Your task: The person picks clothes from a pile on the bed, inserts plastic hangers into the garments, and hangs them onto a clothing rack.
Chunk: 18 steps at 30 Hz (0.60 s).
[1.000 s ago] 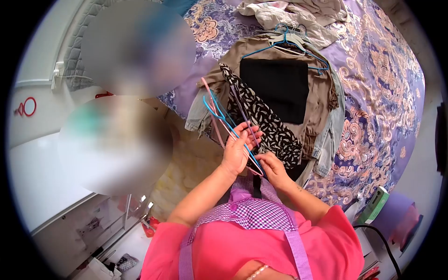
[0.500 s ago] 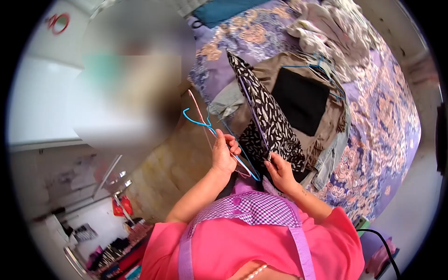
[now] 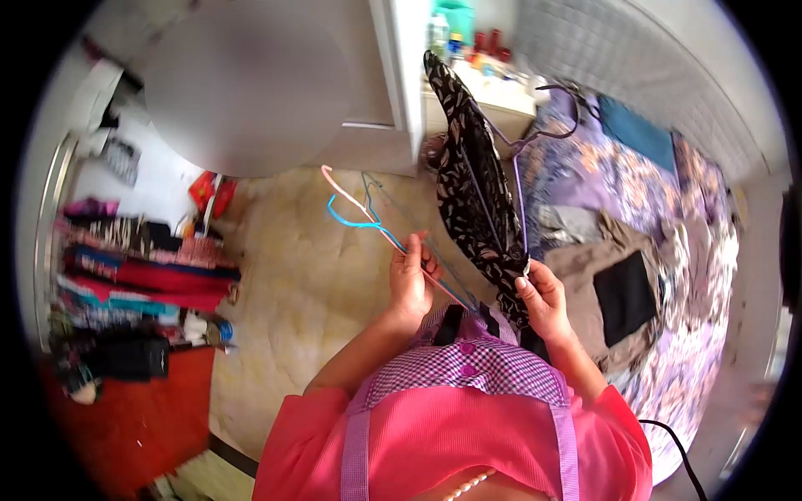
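My left hand (image 3: 413, 280) is closed round a bunch of empty hangers: a blue hanger (image 3: 355, 224), a pink hanger (image 3: 345, 190) and a grey-looking hanger (image 3: 368, 199). Their hooks point away from me, over the floor. In my right hand (image 3: 545, 302) is the lower corner of a black garment with a pale leaf-like print (image 3: 474, 213). The fingers pinch its edge together with a purple hanger (image 3: 520, 196), whose upper part shows beside the cloth. The garment hangs folded and tilted between me and the bedside cabinet.
To the right, the bed (image 3: 547, 171) carries a brown garment (image 3: 576, 267), a folded black cloth (image 3: 625, 298) and a whitish crumpled cloth (image 3: 700, 259). Bottles stand on a cabinet (image 3: 501, 96) ahead. At left, an open wardrobe holds hanging clothes (image 3: 150, 275). Yellowish floor (image 3: 284, 250) lies between.
My view has swung left, away from the bed, bringing the wardrobe clothes into sight. The printed garment has moved off the bed pile with its purple hanger. Both hands keep their holds.
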### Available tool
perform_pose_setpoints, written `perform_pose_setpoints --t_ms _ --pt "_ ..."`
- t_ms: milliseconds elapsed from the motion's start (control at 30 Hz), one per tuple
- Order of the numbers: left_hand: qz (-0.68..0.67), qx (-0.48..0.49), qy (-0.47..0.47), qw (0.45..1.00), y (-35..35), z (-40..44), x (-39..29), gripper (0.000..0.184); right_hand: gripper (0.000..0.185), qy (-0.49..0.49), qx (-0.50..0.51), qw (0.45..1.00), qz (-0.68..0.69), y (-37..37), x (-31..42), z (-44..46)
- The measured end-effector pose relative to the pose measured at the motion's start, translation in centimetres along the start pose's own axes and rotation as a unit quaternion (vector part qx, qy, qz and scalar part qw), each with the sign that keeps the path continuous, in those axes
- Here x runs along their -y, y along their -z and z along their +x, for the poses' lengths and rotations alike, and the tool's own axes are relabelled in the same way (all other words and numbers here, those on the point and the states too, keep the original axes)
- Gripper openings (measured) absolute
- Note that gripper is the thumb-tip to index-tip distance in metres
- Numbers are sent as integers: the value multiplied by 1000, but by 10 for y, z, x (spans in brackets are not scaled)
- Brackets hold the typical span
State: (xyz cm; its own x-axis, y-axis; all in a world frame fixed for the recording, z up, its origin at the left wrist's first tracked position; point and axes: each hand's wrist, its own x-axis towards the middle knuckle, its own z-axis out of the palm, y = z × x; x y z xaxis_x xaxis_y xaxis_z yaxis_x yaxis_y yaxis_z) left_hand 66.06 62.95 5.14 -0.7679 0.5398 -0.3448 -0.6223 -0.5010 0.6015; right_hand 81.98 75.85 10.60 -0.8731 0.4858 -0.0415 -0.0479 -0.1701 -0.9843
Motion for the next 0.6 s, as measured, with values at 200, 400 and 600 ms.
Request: perform_pose_setpoints --t_ms 200,400,600 --pt "149 178 -309 922 51 -61 -108 11 36 38 69 997 -2 -112 13 43" --pt "130 187 -262 938 108 -55 -174 20 33 46 168 985 9 -190 13 96" --pt "97 88 -334 933 152 -34 -233 19 31 31 271 961 -50 -256 -2 177"
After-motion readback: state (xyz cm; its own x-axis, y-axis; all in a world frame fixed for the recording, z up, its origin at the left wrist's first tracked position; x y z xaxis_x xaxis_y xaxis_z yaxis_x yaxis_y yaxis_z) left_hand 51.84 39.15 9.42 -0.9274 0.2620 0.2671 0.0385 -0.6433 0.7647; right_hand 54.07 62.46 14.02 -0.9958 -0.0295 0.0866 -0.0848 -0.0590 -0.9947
